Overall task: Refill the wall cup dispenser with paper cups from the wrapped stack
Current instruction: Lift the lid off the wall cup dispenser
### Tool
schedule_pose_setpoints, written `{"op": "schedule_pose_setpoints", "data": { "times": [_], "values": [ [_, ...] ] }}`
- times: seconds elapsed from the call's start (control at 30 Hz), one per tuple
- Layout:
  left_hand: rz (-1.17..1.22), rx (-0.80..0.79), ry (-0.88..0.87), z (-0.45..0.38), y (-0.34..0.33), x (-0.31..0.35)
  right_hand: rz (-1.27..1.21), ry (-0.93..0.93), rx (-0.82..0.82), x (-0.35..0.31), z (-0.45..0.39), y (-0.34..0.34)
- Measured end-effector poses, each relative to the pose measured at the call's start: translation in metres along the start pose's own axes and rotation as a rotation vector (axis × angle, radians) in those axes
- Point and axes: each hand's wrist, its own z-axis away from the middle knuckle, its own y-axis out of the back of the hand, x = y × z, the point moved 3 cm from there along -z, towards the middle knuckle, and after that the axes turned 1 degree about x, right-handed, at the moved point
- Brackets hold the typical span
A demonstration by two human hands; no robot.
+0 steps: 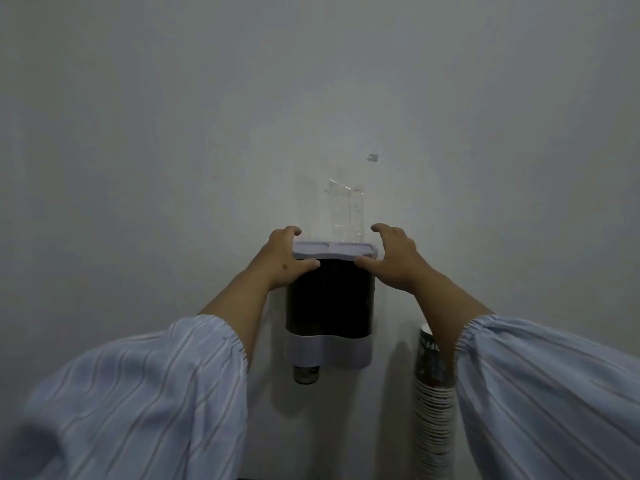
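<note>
A wall cup dispenser (329,299) hangs in the middle, with a dark see-through body, a pale lilac lid (334,250) and a lilac band at the bottom. A cup's base (306,373) sticks out of its left outlet. My left hand (282,261) grips the lid's left end, thumb in front and fingers behind. My right hand (391,259) holds the lid's right end the same way. A tall stack of paper cups (433,403) stands upside down to the right of the dispenser, partly hidden by my right sleeve.
A grey-white wall (173,150) fills the view. A strip of clear tape or plastic (346,209) sticks to the wall just above the lid. My wide striped sleeves cover the lower corners.
</note>
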Motion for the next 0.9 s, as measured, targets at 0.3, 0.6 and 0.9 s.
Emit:
{"op": "schedule_pose_setpoints", "data": {
  "times": [0.3,0.6,0.9],
  "values": [
    [0.217,0.064,0.103,-0.028,-0.032,-0.03,-0.152,-0.088,0.02,0.026,-0.029,-0.035],
    [0.343,0.17,0.122,-0.038,-0.049,-0.034,-0.273,-0.064,0.055,0.033,-0.032,-0.048],
    [0.358,0.276,0.02,-0.034,-0.035,-0.018,-0.316,0.025,0.148,0.02,-0.032,-0.029]
  ]
}}
